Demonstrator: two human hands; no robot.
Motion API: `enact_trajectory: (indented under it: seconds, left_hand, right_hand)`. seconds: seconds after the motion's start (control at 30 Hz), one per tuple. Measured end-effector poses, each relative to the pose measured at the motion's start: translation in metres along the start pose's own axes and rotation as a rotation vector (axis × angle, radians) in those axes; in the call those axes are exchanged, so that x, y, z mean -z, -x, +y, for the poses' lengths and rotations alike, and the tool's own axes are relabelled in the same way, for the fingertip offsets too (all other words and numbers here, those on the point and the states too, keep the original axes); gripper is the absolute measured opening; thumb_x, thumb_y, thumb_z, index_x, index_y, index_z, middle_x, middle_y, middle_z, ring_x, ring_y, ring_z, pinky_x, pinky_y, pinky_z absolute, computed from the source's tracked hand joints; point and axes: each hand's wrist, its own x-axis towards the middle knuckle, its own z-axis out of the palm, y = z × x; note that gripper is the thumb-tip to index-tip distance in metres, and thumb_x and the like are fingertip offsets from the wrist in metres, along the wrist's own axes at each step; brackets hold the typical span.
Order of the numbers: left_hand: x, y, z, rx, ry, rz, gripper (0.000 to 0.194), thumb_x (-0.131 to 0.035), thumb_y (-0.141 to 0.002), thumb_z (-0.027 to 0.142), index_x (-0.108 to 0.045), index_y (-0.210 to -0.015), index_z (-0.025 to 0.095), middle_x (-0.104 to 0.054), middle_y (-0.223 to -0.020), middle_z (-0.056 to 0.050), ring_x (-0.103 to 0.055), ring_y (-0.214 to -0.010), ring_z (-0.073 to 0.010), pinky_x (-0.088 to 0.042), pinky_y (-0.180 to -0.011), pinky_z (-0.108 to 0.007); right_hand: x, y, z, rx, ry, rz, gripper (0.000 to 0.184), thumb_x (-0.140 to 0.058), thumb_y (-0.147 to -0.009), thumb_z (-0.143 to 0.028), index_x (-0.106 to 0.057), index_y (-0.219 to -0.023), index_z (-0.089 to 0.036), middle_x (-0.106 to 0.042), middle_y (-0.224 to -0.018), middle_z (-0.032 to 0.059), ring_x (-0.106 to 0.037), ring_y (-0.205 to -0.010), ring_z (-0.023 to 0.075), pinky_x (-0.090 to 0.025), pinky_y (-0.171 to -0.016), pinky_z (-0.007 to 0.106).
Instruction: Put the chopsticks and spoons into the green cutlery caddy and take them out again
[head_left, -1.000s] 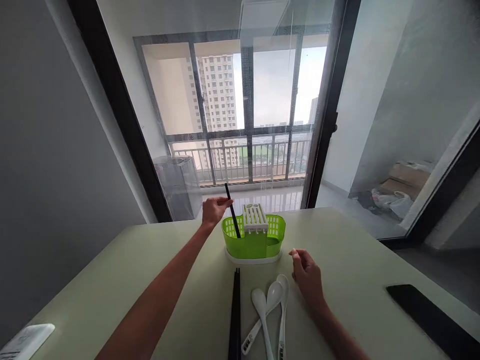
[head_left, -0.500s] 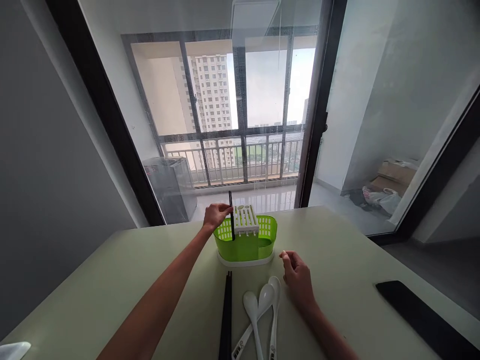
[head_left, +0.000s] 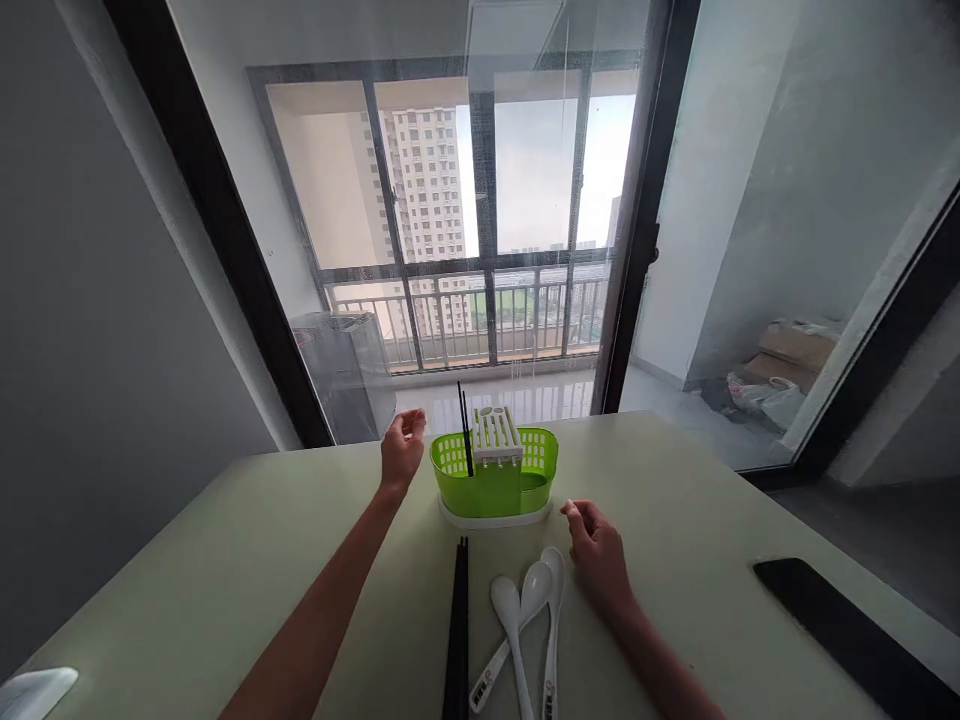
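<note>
A bright green cutlery basket [head_left: 480,497] with a white slotted divider [head_left: 496,436] stands on the table. Two black chopsticks [head_left: 467,440] lean upright in its left compartment. To the left of the basket, my left hand [head_left: 402,450] is raised, holding nothing, with loosely curled fingers a little apart. My right hand [head_left: 598,548] hovers by the basket's front right corner, thumb and fingers closed together with nothing visible in them. Between my arms lie more black chopsticks [head_left: 457,630] in a bundle. Beside them, three white spoons [head_left: 507,603] overlap, bowls pointing away from me.
On the table's right edge lies a long black object [head_left: 847,625]. A whitish item [head_left: 37,692] pokes in at the lower left corner. Behind the pale table [head_left: 300,520] is a glass door, with bags and a cardboard box [head_left: 799,355] beyond it at right.
My left hand has let go of the chopsticks and moved left, away from the basket. The chopsticks now stand in the basket by themselves. My right hand has hardly moved.
</note>
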Motion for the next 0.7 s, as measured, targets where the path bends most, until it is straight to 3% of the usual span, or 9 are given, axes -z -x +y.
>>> enact_trajectory:
  seconds: [0.1,0.2,0.27,0.37,0.5,0.7]
  left_hand:
    - [0.015,0.039,-0.014,0.061,-0.057,-0.024,0.057,-0.039,-0.095,0.060,-0.065,-0.114,0.014,-0.074,-0.113,-0.017,-0.070,-0.099,-0.0266,-0.053,-0.085,-0.037]
    - [0.023,0.086,-0.023,0.057,-0.109,-0.262,0.042,-0.062,-0.081,0.059,-0.070,-0.087,0.019,-0.075,-0.083,-0.008,-0.069,-0.074,-0.0233,-0.050,-0.066,-0.031]
    - [0.024,0.114,-0.023,0.022,-0.264,-0.439,0.034,-0.060,-0.084,0.054,-0.068,-0.083,0.021,-0.074,-0.084,-0.005,-0.068,-0.076,-0.0220,-0.047,-0.065,-0.029]
    - [0.020,0.147,-0.015,0.045,-0.587,-0.583,0.029,-0.054,-0.090,0.047,-0.065,-0.092,0.021,-0.073,-0.100,-0.007,-0.068,-0.091,-0.0247,-0.047,-0.074,-0.033]
    - [0.017,0.170,-0.003,0.064,-0.754,-0.673,0.020,-0.057,-0.091,0.036,-0.062,-0.102,0.019,-0.071,-0.112,-0.011,-0.069,-0.101,-0.0275,-0.047,-0.082,-0.034]
    - [0.021,0.182,0.001,0.026,-0.793,-0.700,0.021,-0.046,-0.096,0.029,-0.062,-0.102,0.018,-0.072,-0.112,-0.014,-0.070,-0.103,-0.0301,-0.049,-0.084,-0.037]
  right_hand:
    - [-0.001,0.000,0.001,-0.014,0.007,-0.010,0.052,-0.048,-0.090,-0.066,-0.068,-0.083,-0.018,-0.056,-0.055,-0.0030,-0.045,-0.046,0.0150,-0.037,-0.048,0.026]
    - [-0.003,0.000,0.002,-0.014,0.013,-0.016,0.052,-0.047,-0.090,-0.066,-0.068,-0.083,-0.019,-0.058,-0.058,-0.0024,-0.047,-0.048,0.0157,-0.038,-0.049,0.026]
    - [-0.003,0.001,0.002,-0.012,0.019,-0.022,0.052,-0.047,-0.090,-0.066,-0.068,-0.083,-0.019,-0.061,-0.060,-0.0013,-0.048,-0.050,0.0160,-0.039,-0.050,0.027]
    - [-0.003,0.001,0.003,-0.014,0.035,-0.026,0.052,-0.047,-0.090,-0.066,-0.067,-0.082,-0.019,-0.061,-0.061,-0.0013,-0.048,-0.051,0.0164,-0.039,-0.052,0.027]
    - [-0.002,0.002,0.005,-0.016,0.036,-0.033,0.052,-0.046,-0.090,-0.066,-0.067,-0.083,-0.019,-0.056,-0.058,-0.0031,-0.046,-0.052,0.0163,-0.038,-0.052,0.026]
    - [-0.003,0.003,0.008,-0.014,0.043,-0.048,0.050,-0.046,-0.092,-0.064,-0.066,-0.085,-0.019,-0.055,-0.061,-0.0029,-0.047,-0.056,0.0168,-0.038,-0.054,0.026]
